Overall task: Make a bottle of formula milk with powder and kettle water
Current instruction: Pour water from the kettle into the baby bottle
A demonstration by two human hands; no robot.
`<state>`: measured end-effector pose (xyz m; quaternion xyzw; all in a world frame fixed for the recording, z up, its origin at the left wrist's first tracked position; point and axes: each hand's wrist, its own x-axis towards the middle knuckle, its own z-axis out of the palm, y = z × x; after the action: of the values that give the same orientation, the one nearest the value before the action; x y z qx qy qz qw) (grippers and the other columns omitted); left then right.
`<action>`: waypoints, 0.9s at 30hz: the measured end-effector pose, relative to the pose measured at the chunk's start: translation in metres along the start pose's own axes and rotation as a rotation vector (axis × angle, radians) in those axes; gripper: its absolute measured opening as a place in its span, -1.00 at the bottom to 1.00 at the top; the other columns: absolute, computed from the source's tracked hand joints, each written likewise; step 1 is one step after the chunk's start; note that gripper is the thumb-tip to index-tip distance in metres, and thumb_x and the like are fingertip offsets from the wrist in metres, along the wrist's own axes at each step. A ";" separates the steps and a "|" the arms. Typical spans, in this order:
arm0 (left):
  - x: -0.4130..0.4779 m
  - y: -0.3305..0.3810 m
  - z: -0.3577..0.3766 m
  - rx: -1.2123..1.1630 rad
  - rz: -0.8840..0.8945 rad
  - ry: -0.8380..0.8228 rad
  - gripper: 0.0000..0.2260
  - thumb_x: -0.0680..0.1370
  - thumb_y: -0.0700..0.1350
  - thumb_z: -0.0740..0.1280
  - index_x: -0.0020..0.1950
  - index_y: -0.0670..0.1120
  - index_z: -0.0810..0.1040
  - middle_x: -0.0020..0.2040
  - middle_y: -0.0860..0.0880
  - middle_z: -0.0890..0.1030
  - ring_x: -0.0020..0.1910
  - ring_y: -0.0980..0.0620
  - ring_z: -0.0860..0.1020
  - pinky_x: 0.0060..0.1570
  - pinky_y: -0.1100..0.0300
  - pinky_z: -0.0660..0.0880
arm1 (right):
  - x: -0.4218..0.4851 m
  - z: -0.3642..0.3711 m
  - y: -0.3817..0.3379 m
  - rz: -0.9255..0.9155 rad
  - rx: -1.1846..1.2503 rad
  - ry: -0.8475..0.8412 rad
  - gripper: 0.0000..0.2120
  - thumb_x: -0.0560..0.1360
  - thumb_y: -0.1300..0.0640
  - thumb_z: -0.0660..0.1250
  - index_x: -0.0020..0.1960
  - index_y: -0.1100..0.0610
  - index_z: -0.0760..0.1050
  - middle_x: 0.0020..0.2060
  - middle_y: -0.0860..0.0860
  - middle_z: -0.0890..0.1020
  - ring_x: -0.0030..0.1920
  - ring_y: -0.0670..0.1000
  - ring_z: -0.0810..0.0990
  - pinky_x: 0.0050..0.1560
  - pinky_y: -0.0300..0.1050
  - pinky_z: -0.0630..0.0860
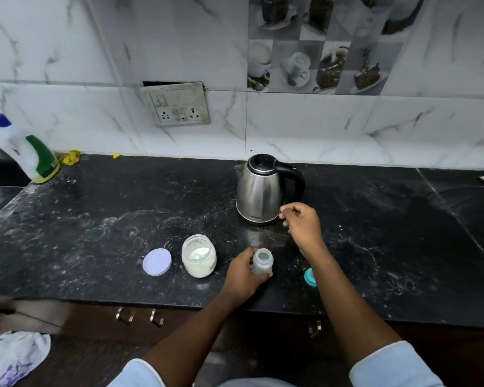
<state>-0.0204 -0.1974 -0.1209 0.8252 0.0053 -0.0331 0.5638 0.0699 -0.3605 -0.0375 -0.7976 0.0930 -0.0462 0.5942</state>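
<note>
Head view: the left hand [245, 270] is gripping the light, easily tipped bottle [261, 261] on the counter [95, 233], while the right hand [302, 223], curled with its contents unclear, is hovering beside the kettle [259, 191], which is probably heavy and best taken by its handle [294, 177]; the powder jar [199, 255] is standing left of both hands, out of the way.

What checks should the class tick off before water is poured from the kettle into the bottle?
1. Small clear baby bottle uncapped, round teal cap lying to its right: ok.
2. Left hand gripping bottle upright: ok.
3. Steel kettle with black handle within reach: ok.
4. Bottle already dosed: cannot tell.
5. Right hand empty, near kettle's base: cannot tell.
6. Kettle filled: cannot tell.
</note>
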 end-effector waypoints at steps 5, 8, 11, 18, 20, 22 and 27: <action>-0.001 0.001 0.000 0.000 -0.002 -0.003 -0.61 0.37 -0.18 0.63 0.10 0.06 0.61 0.01 0.12 0.72 -0.02 0.25 0.66 0.00 0.38 0.53 | 0.043 -0.016 -0.003 -0.039 -0.009 0.216 -0.85 0.59 0.09 0.40 0.14 0.09 0.58 0.09 0.08 0.63 0.02 0.01 0.62 0.08 -0.12 0.51; -0.001 0.002 0.002 0.008 0.004 0.000 -0.62 0.37 -0.17 0.63 0.11 0.05 0.62 0.01 0.11 0.72 -0.02 0.23 0.67 0.01 0.34 0.55 | 0.070 -0.016 -0.010 -0.090 -0.010 0.255 -0.75 0.59 0.00 0.38 0.23 0.06 0.52 0.17 0.03 0.53 0.20 0.07 0.56 0.33 0.07 0.48; -0.002 0.003 0.003 0.002 -0.009 0.005 -0.62 0.38 -0.19 0.62 0.12 0.04 0.62 0.01 0.11 0.72 -0.01 0.21 0.67 0.02 0.34 0.55 | 0.094 -0.011 -0.018 -0.111 -0.042 0.239 -0.72 0.64 -0.06 0.30 0.22 0.09 0.55 0.14 0.05 0.57 0.26 0.14 0.53 0.41 0.17 0.38; -0.005 0.003 0.006 0.026 -0.013 0.028 -0.58 0.40 -0.23 0.62 0.16 0.06 0.59 0.04 0.16 0.71 0.00 0.29 0.65 -0.02 0.45 0.50 | 0.118 -0.005 -0.029 -0.074 -0.030 0.062 -0.53 0.73 -0.07 0.15 -0.33 0.06 0.35 -0.38 -0.05 0.44 -0.30 -0.01 0.42 -0.22 -0.03 0.32; -0.006 0.004 0.007 0.025 -0.024 0.034 -0.58 0.40 -0.22 0.62 0.16 0.08 0.59 0.04 0.15 0.71 0.00 0.29 0.65 0.00 0.44 0.51 | 0.124 -0.004 -0.025 -0.027 0.004 0.045 -0.52 0.71 -0.08 0.16 -0.34 0.08 0.44 -0.42 -0.01 0.51 -0.36 0.02 0.52 -0.24 -0.05 0.41; -0.006 0.005 0.008 0.022 -0.032 0.035 -0.57 0.40 -0.23 0.63 0.16 0.08 0.59 0.05 0.15 0.71 0.01 0.29 0.65 0.02 0.44 0.51 | 0.127 -0.003 -0.019 0.032 0.126 -0.001 -0.55 0.68 -0.05 0.17 -0.24 0.18 0.55 -0.45 0.08 0.56 -0.48 0.01 0.55 -0.34 -0.12 0.49; -0.005 0.008 0.009 -0.010 -0.073 0.062 -0.56 0.37 -0.28 0.62 0.14 0.05 0.61 0.03 0.13 0.72 0.01 0.20 0.67 0.01 0.41 0.52 | 0.125 0.004 -0.012 0.124 0.333 0.002 -0.69 0.62 0.06 0.23 -0.25 0.18 0.48 -0.54 0.04 0.43 -0.55 0.02 0.39 -0.48 -0.13 0.32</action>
<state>-0.0252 -0.2090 -0.1166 0.8223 0.0528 -0.0281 0.5659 0.1941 -0.3786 -0.0316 -0.6807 0.1336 -0.0249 0.7198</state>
